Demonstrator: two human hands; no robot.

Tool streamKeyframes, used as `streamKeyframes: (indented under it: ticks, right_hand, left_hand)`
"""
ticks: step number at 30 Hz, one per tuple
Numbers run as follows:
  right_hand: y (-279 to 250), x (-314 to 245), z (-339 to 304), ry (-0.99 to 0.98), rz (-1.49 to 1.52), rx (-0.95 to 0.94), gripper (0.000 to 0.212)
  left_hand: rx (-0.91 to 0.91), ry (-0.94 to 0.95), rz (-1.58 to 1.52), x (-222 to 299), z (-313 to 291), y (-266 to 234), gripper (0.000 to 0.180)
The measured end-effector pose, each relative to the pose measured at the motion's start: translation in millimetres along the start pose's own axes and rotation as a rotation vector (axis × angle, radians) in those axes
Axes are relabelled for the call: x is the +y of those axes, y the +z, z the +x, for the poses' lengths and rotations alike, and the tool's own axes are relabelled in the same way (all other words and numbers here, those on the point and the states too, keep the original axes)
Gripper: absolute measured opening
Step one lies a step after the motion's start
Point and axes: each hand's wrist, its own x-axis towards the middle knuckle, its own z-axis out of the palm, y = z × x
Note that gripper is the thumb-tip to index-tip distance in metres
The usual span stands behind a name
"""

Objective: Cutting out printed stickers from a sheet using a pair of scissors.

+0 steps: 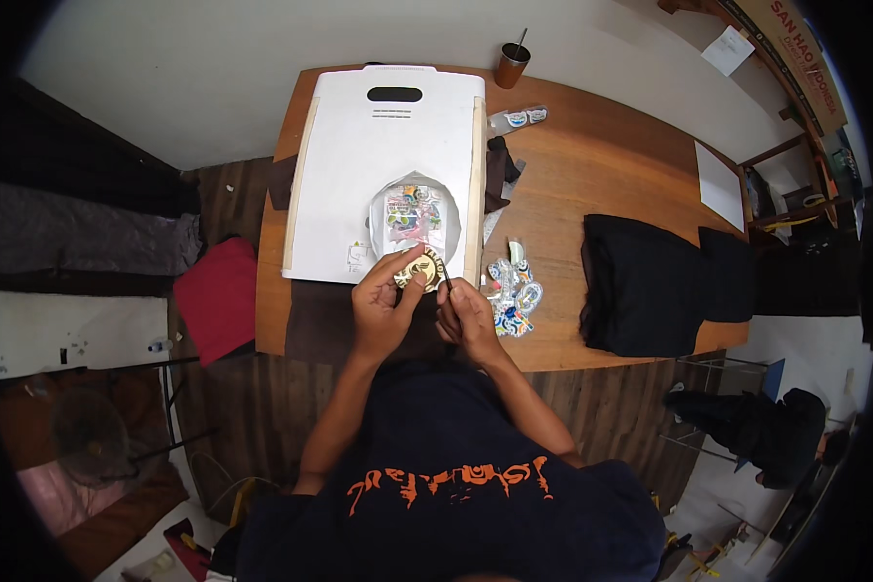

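Observation:
In my left hand (380, 308) is a round gold-and-black emblem (416, 271), pinched between thumb and fingers. My right hand (468, 315) is closed on a thin dark stick-like tool (447, 275), its tip at the emblem's right edge; I cannot make out its exact kind. Both hands are over the front edge of a large white board (344, 184), which has a round opening in it. Inside the opening lies a clear bag (415, 211) of colourful printed pieces. Right of my right hand is a loose group of colourful cut-out stickers (514, 296).
The board rests on a wooden table (563, 175). A brown tumbler (512, 66) stands at the back, with a packet of stickers (520, 118) in front of it. Folded black cloth (640, 286) lies on the right, and red cloth (218, 301) hangs at the left.

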Motion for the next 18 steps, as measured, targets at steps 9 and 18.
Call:
streamKeyframes:
  ticks: [9,18]
  right_hand:
    - [-2.7,-1.1,1.1,-0.016,-0.002,-0.014,0.034]
    - [-1.4,-0.1,0.8,0.001,0.015,-0.001,0.034]
  left_hand:
    - [-0.022,-0.028,-0.001,-5.9,-1.7,-3.6,0.029]
    - [-0.024,-0.015,-0.043,-2.1,-0.8,-3.1,0.03]
